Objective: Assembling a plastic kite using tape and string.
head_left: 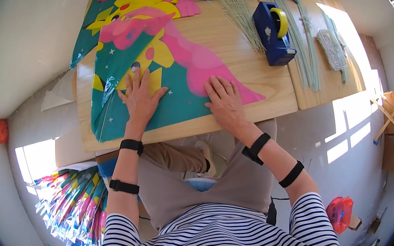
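A thin printed sheet (184, 109) in teal, pink and yellow with a cartoon figure lies on the wooden table in front of me. Its left side is folded over, and a pointed pink corner reaches to the right. My left hand (141, 100) lies on the teal and yellow part, palm down, fingers spread. Flat against the pink and teal part near the table's front edge rests my right hand (226, 106), its fingers stretched out. Neither hand grips anything. Beyond the sheet is a second printed piece (187, 6), crumpled and partly covered.
A blue tape dispenser (273, 38) with yellow tape stands at the back right, beside bundles of thin pale rods (306, 52). Further right sits a clear plastic box (332, 49) of small parts. Wrapped printed bundles (76, 206) lie at the lower left, a red bag (339, 214) at the right.
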Demonstrator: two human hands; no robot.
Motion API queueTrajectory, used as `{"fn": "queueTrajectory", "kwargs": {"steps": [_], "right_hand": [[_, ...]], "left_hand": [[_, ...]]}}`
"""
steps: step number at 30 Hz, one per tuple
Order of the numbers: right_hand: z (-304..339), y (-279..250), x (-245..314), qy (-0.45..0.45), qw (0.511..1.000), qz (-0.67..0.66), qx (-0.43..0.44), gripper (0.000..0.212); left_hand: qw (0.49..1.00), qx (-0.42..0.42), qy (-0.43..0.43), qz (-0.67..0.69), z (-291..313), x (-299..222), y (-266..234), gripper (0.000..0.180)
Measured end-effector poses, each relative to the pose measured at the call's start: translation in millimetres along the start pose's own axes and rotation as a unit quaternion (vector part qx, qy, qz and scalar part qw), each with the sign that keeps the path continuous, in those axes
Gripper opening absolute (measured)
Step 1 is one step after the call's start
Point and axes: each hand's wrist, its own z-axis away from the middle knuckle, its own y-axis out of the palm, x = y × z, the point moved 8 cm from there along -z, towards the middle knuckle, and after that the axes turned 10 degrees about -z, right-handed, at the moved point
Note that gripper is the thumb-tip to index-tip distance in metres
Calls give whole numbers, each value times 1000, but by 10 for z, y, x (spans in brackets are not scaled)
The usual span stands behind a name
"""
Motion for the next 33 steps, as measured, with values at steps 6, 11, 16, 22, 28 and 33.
{"fn": "queueTrajectory", "kwargs": {"steps": [6, 11, 16, 22, 28, 33], "right_hand": [[-222, -249, -269, 25, 996, -49, -77, 33], [-908, -589, -1139, 166, 974, 32, -154, 13], [-1206, -512, -1736, 258, 951, 114, -130, 11], [-1153, -485, -1743, 224, 960, 111, -126, 9], [-540, -526, -902, 91, 991, -11, -98, 5], [15, -415, -128, -77, 993, -83, -24, 10]], "left_hand": [[1000, -4, 10, 16, 6, 29, 24, 81], [1000, 18, 13, 11, 10, 35, 32, 81], [999, -4, 22, 25, -17, -10, 37, 81], [999, -32, 32, 18, 32, 8, 47, 78], [994, -98, 21, 53, 80, 107, -128, 70], [966, -181, 19, 184, 330, 229, -491, 44]]}}
